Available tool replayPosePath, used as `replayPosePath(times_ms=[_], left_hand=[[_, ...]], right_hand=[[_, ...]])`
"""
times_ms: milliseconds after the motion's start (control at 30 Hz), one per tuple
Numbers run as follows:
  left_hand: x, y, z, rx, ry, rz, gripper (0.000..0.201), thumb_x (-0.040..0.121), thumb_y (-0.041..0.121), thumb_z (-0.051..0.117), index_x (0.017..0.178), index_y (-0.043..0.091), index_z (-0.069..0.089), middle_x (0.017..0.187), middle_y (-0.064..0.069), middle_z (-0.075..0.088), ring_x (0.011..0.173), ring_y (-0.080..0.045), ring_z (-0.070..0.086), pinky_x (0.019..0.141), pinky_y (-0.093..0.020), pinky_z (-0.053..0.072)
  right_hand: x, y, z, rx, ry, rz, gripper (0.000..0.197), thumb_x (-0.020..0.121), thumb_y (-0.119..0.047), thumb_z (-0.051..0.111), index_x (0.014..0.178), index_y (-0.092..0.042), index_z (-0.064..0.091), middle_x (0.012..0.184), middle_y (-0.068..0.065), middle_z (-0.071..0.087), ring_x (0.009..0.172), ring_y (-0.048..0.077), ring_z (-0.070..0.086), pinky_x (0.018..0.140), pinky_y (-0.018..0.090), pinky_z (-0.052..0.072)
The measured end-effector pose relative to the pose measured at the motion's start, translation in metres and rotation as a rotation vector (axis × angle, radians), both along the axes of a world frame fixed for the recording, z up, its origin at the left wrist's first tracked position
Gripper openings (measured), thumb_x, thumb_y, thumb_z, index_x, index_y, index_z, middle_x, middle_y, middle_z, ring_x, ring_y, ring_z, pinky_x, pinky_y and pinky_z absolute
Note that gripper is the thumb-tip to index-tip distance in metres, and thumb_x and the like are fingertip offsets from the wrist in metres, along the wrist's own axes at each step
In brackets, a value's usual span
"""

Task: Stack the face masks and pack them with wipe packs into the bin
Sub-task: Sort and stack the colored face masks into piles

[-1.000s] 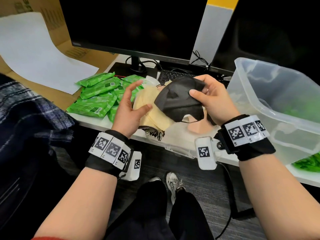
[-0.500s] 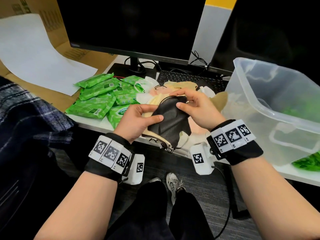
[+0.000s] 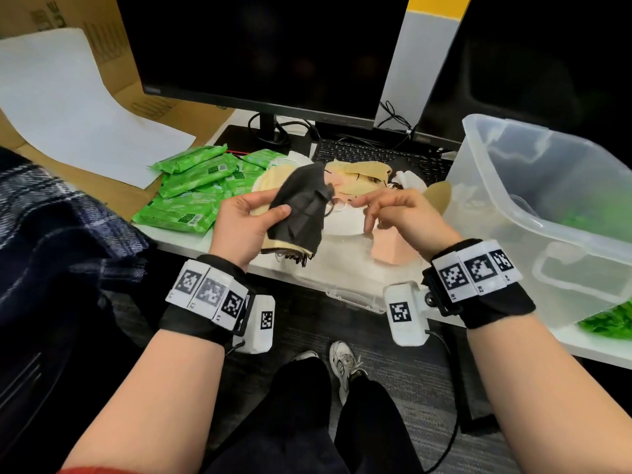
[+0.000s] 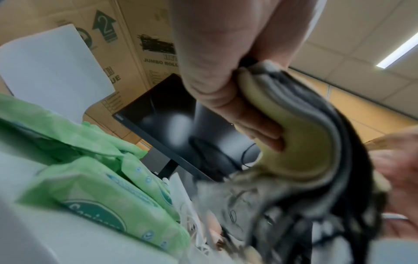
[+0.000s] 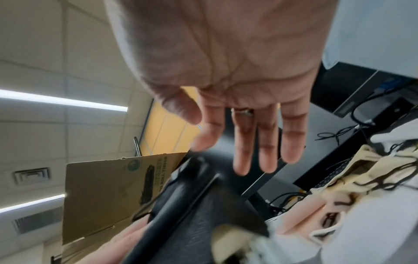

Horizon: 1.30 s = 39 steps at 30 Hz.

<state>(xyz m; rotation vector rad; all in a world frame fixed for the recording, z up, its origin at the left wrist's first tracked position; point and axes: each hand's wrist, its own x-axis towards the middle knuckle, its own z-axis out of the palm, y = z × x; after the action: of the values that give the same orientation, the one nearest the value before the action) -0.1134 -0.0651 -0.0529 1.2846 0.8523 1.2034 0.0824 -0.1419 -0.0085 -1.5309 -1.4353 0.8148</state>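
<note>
My left hand (image 3: 249, 217) grips a small stack of face masks (image 3: 301, 210), a black one on top of yellow ones, held above the table's front edge. In the left wrist view the stack of masks (image 4: 300, 142) shows yellow and dark layers pinched between thumb and fingers. My right hand (image 3: 386, 210) hovers just right of the stack, fingers straight and holding nothing; the right wrist view shows the same right hand (image 5: 248, 139) spread above the black mask (image 5: 203, 205). Loose yellow, pink and white masks (image 3: 359, 179) lie on the table behind. Green wipe packs (image 3: 195, 193) lie in a pile at the left.
A clear plastic bin (image 3: 547, 206) stands at the right with green packs showing through its wall. A monitor (image 3: 266, 53) and a keyboard (image 3: 376, 155) sit behind the masks. Cardboard with a white sheet (image 3: 68, 107) lies at the far left. A plaid garment (image 3: 51, 217) lies left.
My right hand laid the black mask onto the stack, then let go and drew back to the right. My left hand now holds the stack alone, a little higher.
</note>
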Motion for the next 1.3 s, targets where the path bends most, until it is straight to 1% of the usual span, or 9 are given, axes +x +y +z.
replayPosePath(times_ms=[133,233,333,467,667,833,900,1000,1300], left_hand=[[0.007,-0.009,0.003,0.046,0.018,-0.079,0.034,0.083,-0.008,0.058,0.113,0.008,0.059,0.074,0.018,0.070,0.074,0.009,0.063,0.074,-0.007,0.047],[0.011,-0.012,0.004,0.075,0.053,-0.149,0.032,0.085,-0.006,0.056,0.114,0.006,0.060,0.092,0.003,0.071,0.079,0.007,0.063,0.081,-0.009,0.047],[0.012,-0.014,0.005,0.078,0.070,-0.204,0.034,0.086,-0.009,0.052,0.109,0.013,0.063,0.089,0.008,0.071,0.081,0.005,0.064,0.082,-0.010,0.047],[0.009,-0.012,0.005,0.093,0.073,-0.175,0.039,0.085,-0.012,0.049,0.110,0.016,0.061,0.094,0.008,0.069,0.082,0.008,0.063,0.079,-0.007,0.046],[0.008,-0.012,0.004,0.108,0.084,-0.201,0.040,0.085,-0.012,0.050,0.096,0.023,0.067,0.091,0.012,0.071,0.085,0.006,0.063,0.080,-0.009,0.045],[0.011,-0.015,0.003,0.076,0.080,-0.179,0.030,0.081,-0.005,0.061,0.099,0.017,0.068,0.088,0.012,0.069,0.088,0.000,0.063,0.092,-0.019,0.046],[0.010,-0.014,0.002,0.047,0.066,-0.133,0.021,0.076,0.003,0.069,0.091,0.018,0.070,0.085,0.011,0.068,0.086,-0.002,0.062,0.094,-0.021,0.044],[0.007,-0.015,0.004,0.015,0.020,-0.173,0.013,0.072,0.010,0.071,0.084,0.017,0.071,0.077,0.011,0.072,0.087,-0.008,0.064,0.093,-0.022,0.046],[0.011,-0.022,0.005,0.079,0.066,-0.348,0.027,0.068,0.006,0.074,0.089,0.022,0.074,0.084,0.007,0.073,0.086,-0.007,0.065,0.083,-0.020,0.052]], right_hand=[[-0.009,0.007,0.003,0.006,0.052,-0.084,0.013,0.077,-0.024,0.053,0.064,-0.021,0.054,0.081,-0.006,0.057,0.078,0.001,0.053,0.066,0.020,0.037],[-0.016,0.013,-0.002,0.136,-0.040,-0.100,0.013,0.082,-0.027,0.067,0.079,-0.034,0.056,0.083,-0.005,0.052,0.069,0.001,0.052,0.067,0.014,0.039],[-0.021,0.016,-0.011,0.154,-0.198,-0.101,0.011,0.071,-0.050,0.065,0.068,-0.040,0.061,0.088,0.008,0.056,0.080,0.018,0.052,0.073,0.028,0.042],[-0.014,0.012,-0.015,-0.120,-0.299,-0.191,0.050,0.079,-0.061,0.051,0.048,-0.025,0.065,0.063,-0.003,0.062,0.080,0.013,0.056,0.087,0.038,0.041],[-0.012,0.015,-0.005,0.029,-0.067,-0.211,0.018,0.081,-0.022,0.069,0.092,-0.019,0.055,0.079,-0.006,0.054,0.070,0.010,0.051,0.075,0.028,0.042],[-0.017,0.013,-0.010,0.125,-0.012,-0.229,0.042,0.066,-0.030,0.072,0.085,0.007,0.062,0.090,0.034,0.062,0.076,0.031,0.060,0.079,0.052,0.048],[-0.015,0.009,-0.009,0.210,0.135,-0.203,0.007,0.081,-0.008,0.064,0.086,-0.002,0.063,0.088,0.020,0.069,0.079,0.015,0.062,0.075,0.036,0.052],[-0.011,0.003,-0.001,0.290,0.184,-0.082,0.026,0.089,0.010,0.047,0.094,-0.012,0.059,0.063,-0.017,0.066,0.066,-0.009,0.060,0.064,0.007,0.044],[-0.015,0.006,-0.001,0.073,-0.053,0.079,0.043,0.078,0.001,0.068,0.097,-0.030,0.046,0.053,-0.009,0.052,0.046,0.001,0.047,0.053,0.017,0.040]])
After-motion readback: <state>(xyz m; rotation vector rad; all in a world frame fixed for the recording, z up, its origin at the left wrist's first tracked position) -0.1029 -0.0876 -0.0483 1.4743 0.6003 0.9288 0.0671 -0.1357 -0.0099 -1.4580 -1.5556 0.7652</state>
